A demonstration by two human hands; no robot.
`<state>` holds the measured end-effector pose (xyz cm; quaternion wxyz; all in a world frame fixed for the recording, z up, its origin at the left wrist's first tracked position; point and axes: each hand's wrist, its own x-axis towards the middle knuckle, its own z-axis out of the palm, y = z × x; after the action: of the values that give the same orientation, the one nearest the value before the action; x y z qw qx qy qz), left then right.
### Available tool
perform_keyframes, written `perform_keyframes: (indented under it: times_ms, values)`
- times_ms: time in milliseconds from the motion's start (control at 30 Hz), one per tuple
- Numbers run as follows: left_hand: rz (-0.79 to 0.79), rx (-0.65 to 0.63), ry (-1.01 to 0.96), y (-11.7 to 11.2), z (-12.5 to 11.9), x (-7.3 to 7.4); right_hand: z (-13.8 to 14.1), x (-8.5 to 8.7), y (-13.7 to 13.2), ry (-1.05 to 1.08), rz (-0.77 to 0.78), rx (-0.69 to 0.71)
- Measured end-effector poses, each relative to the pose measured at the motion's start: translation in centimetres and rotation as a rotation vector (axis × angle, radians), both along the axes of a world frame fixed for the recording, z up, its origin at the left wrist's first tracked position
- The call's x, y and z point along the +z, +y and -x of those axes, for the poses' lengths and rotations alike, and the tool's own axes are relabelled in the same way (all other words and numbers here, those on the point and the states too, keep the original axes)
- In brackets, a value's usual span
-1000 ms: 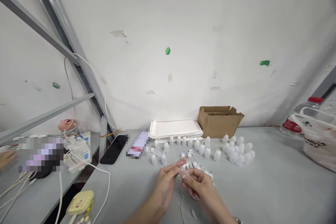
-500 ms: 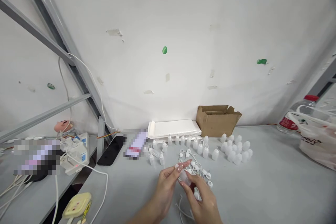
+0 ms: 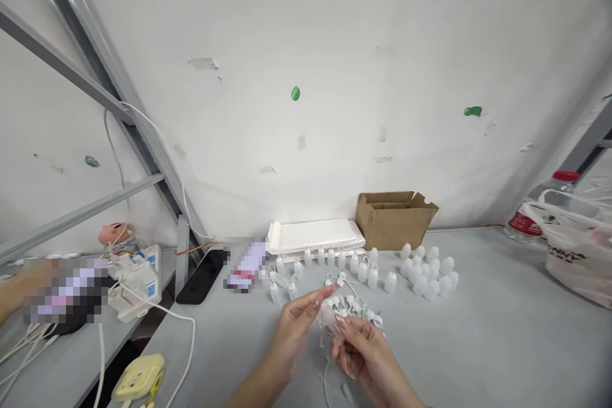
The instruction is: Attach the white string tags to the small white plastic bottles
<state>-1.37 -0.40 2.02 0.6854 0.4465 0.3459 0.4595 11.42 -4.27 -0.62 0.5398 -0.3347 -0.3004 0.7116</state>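
A small translucent plastic bottle [image 3: 329,317] is tilted between my hands. My right hand [image 3: 366,350] is closed on its lower end, thumb and fingers pinching it. Beside the bottle's upper end, my left hand [image 3: 294,325] has its fingers stretched out; whether they touch it I cannot tell. Just behind lie several loose white caps [image 3: 350,301] with cords, partly hidden by my right hand. Several capped bottles [image 3: 362,271] stand in rows at the back, and one lies on its side at the left. To the right is a cluster of several translucent rounded pieces [image 3: 421,279].
A brown cardboard box [image 3: 394,229] and a stack of white packets [image 3: 315,236] stand against the wall. Left are a black phone [image 3: 203,277], a yellow case [image 3: 138,376] and a power strip [image 3: 138,293] with cables. Another person's arm [image 3: 19,287] reaches in. A plastic bag [image 3: 574,255] sits right.
My right hand has turned, with its fingers curled lower under the bottle. My left fingers have straightened beside the bottle's upper end. Another person's arm has come in at the far left.
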Motion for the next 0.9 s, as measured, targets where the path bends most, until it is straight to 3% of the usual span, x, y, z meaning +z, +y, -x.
perform_keyframes:
  times_ms: [100,400,633,900]
  values:
    - [-0.011,0.03,0.028,0.0,-0.1,-0.2,0.2,-0.3,-0.1,-0.012,0.041,0.008]
    - [0.15,0.041,-0.051,-0.7,-1.2,-1.1,0.3,-1.7,0.2,-0.017,0.001,-0.068]
    - [0.103,-0.015,-0.093,-1.1,-1.3,-0.5,0.4,-2.1,0.1,-0.148,-0.06,-0.094]
    - [0.082,-0.069,-0.093,-1.0,-1.3,-0.5,0.7,-1.7,0.1,-0.082,-0.034,-0.102]
